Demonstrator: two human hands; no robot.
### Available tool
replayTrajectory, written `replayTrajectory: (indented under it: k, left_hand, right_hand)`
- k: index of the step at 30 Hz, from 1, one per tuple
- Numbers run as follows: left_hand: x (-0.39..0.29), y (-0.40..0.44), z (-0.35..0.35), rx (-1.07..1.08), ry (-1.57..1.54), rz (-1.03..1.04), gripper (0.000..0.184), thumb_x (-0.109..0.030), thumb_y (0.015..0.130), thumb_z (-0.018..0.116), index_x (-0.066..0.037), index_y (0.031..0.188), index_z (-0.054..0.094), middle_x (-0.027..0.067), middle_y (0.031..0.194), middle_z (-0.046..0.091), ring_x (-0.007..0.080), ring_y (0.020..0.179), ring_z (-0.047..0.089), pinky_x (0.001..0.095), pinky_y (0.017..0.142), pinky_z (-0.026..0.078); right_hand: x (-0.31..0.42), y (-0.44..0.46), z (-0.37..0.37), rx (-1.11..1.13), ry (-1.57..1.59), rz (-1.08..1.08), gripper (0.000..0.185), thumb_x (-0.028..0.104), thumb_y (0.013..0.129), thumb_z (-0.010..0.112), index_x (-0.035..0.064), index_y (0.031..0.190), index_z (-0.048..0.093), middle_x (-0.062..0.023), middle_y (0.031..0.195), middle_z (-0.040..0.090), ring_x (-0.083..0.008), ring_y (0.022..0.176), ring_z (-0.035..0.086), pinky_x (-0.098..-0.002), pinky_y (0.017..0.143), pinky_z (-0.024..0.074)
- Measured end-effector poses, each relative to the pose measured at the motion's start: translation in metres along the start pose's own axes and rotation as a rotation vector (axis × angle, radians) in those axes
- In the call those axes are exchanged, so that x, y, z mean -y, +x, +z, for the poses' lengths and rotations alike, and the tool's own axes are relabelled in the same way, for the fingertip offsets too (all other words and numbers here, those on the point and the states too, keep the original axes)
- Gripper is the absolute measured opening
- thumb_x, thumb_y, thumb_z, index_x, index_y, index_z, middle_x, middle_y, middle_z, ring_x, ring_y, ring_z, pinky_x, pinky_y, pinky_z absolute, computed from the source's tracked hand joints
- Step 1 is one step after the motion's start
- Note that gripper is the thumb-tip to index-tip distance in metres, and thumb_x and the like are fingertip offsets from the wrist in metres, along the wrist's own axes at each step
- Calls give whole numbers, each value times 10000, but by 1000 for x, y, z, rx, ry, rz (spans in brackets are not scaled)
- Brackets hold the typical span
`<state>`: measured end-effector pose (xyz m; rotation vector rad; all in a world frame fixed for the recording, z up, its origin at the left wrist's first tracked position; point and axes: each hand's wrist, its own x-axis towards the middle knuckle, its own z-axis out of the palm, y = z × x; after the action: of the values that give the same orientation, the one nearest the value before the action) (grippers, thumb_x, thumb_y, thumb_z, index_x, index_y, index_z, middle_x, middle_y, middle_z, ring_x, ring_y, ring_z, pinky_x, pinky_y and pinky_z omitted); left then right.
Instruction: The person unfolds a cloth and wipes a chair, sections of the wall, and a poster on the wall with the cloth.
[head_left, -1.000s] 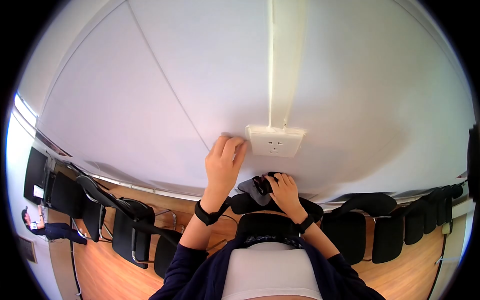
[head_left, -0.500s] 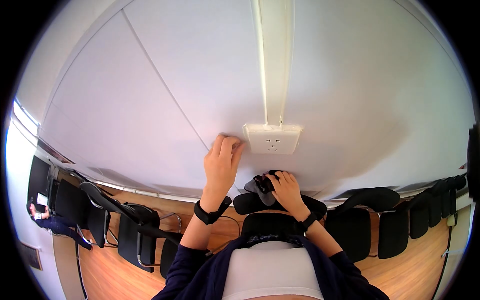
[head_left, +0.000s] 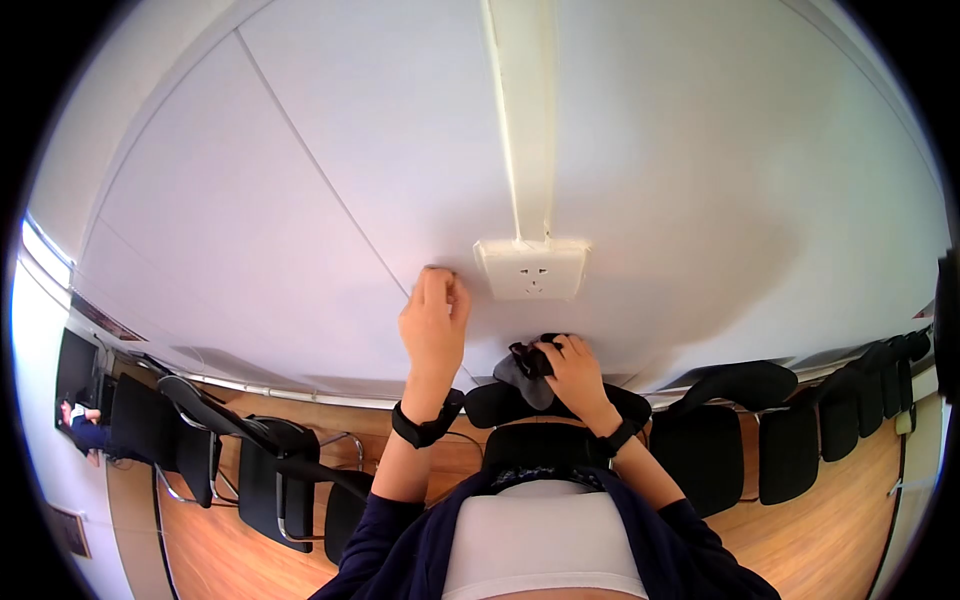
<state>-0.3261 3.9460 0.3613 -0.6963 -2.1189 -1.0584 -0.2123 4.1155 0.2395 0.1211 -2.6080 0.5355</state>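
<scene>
Centre of frame: the left hand, fingers curled, is near the wall, just left of the socket; from where I stand, I cannot tell whether they pinch anything. Below the socket, the right hand has its fingers wrapped round a grey-and-black bundle, apparently cloth. Chairs occupy lower left and lower right; a person is at far left.

A navy garment hangs open over a white top; its sleeves end partway down the forearms; a bulky black wristband circles the left wrist; a slimmer black wristband, the right.
</scene>
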Motion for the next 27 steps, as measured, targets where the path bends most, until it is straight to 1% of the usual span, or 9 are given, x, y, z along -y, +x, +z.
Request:
replayTrajectory:
  k: [2, 6, 10, 13, 16, 18, 22, 25, 27]
  left_hand:
    - [7, -5, 5, -20, -68, -52, 111, -36, 824, 640, -51, 873, 541, 66, 805, 593, 211, 632, 597, 299, 557, 461]
    - [0, -9, 4, 40, -286, -225, 79, -19, 859, 594, -30, 926, 553, 77, 853, 628, 214, 651, 620, 290, 585, 471]
    - [-18, -28, 8, 151, -373, -94, 116, -4, 890, 524, -15, 994, 575, 98, 887, 643, 200, 690, 645, 294, 615, 486]
    - [-1, -49, 16, 183, -458, -142, 152, -13, 896, 521, -18, 1038, 576, 97, 900, 648, 191, 710, 654, 294, 628, 497]
    - [-6, -59, 14, 191, -484, -360, 169, -9, 916, 514, 17, 1063, 592, 120, 918, 649, 181, 724, 651, 270, 653, 515]
    - [-1, -75, 24, 295, -468, -319, 127, -54, 893, 573, -10, 1002, 621, 112, 883, 667, 200, 711, 659, 289, 636, 511]
    - [6, -120, 47, 552, -338, -169, 105, -127, 850, 656, -59, 930, 656, 130, 847, 661, 292, 686, 648, 335, 606, 509]
    - [9, -124, 41, 577, -344, -204, 107, -122, 833, 672, -61, 920, 653, 113, 815, 658, 293, 675, 651, 342, 607, 510]
    - [23, -125, 37, 482, -311, -225, 206, -104, 823, 678, -41, 1009, 617, 146, 888, 638, 323, 763, 642, 358, 658, 507]
  right_hand:
    - [-2, -3, -10, -39, 90, 99, 509, 82, 653, 716, 85, 1144, 580, -117, 1047, 525, -322, 1008, 514, -417, 854, 445]
    - [3, 1, -41, -170, 122, 107, 532, 64, 665, 697, 102, 1179, 568, -129, 1054, 523, -339, 996, 514, -418, 855, 447]
    - [-5, 1, -54, -445, 208, 233, 512, 62, 688, 702, 80, 1179, 557, -170, 1069, 537, -375, 971, 523, -426, 833, 445]
    - [-16, 15, -62, -552, 303, 349, 439, 77, 718, 700, 70, 1135, 562, -179, 1027, 563, -385, 940, 542, -427, 793, 454]
    - [-15, 18, -59, -515, 153, 359, 375, 88, 733, 694, 78, 1085, 564, -168, 1001, 587, -399, 860, 572, -441, 711, 472]
    - [-13, 17, -48, -526, 75, 313, 400, 81, 716, 695, 86, 1092, 560, -167, 987, 581, -398, 831, 582, -456, 672, 480]
    - [-10, -4, 0, -175, 135, 226, 449, 50, 688, 688, 83, 1114, 549, -155, 982, 580, -388, 872, 588, -446, 707, 490]
    - [3, -1, 12, -170, 281, 188, 446, 35, 700, 677, 84, 1123, 546, -148, 985, 584, -379, 888, 592, -438, 724, 493]
    - [21, 15, 6, -223, 339, 166, 424, 35, 710, 673, 89, 1115, 557, -143, 1009, 590, -371, 892, 599, -430, 727, 498]
